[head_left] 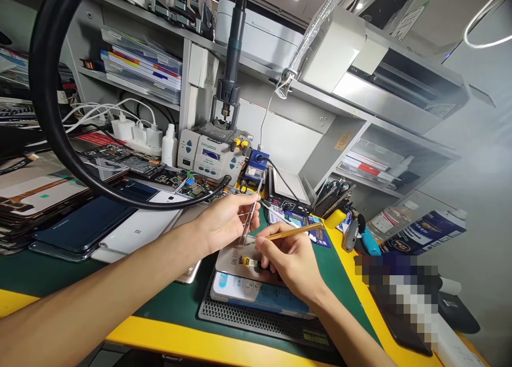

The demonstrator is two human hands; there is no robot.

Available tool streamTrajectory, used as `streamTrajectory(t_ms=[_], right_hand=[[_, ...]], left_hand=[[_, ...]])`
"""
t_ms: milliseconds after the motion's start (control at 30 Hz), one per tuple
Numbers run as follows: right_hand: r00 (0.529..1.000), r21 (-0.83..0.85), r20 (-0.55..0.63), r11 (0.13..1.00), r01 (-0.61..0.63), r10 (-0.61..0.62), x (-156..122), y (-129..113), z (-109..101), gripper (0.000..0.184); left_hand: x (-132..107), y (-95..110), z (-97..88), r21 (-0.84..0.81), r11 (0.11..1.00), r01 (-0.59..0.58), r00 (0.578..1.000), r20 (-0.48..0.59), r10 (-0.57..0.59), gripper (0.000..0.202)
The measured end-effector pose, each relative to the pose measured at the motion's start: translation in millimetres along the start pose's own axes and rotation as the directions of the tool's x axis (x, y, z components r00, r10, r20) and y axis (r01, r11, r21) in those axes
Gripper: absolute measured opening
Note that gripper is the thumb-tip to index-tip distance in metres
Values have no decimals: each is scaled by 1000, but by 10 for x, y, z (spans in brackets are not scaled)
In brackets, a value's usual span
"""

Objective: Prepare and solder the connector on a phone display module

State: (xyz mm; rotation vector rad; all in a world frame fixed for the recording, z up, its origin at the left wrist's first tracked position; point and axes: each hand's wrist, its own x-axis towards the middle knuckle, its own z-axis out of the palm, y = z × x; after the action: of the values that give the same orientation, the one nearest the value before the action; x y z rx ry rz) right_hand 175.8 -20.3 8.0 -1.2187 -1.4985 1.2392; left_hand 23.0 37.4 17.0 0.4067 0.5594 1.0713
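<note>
My left hand holds metal tweezers, tips pointing down at an opened phone lying on the green mat. My right hand grips a thin brass-coloured tool like a pen, its tip down by a small yellow-and-black part inside the phone. The phone rests on a light blue case or second device, which lies on a black perforated pad.
Stacked phones and back covers fill the left of the bench. A soldering and hot-air station stands behind, its black hose looping overhead. Tool holder, bottles and shelves sit to the right. The bench edge is yellow.
</note>
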Motion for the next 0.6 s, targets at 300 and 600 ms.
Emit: streamTrajectory(t_ms=[300,600], right_hand=[[998,-61,24,997,54,-52,3,40,-2,26],[999,-75,-2,996,50,-50,3,23,-3,27]], left_hand=[[-4,0,-5,-5,1000,0,1000,-12,0,15],[-2,5,1,-45,999,0,1000,-25,-1,17]])
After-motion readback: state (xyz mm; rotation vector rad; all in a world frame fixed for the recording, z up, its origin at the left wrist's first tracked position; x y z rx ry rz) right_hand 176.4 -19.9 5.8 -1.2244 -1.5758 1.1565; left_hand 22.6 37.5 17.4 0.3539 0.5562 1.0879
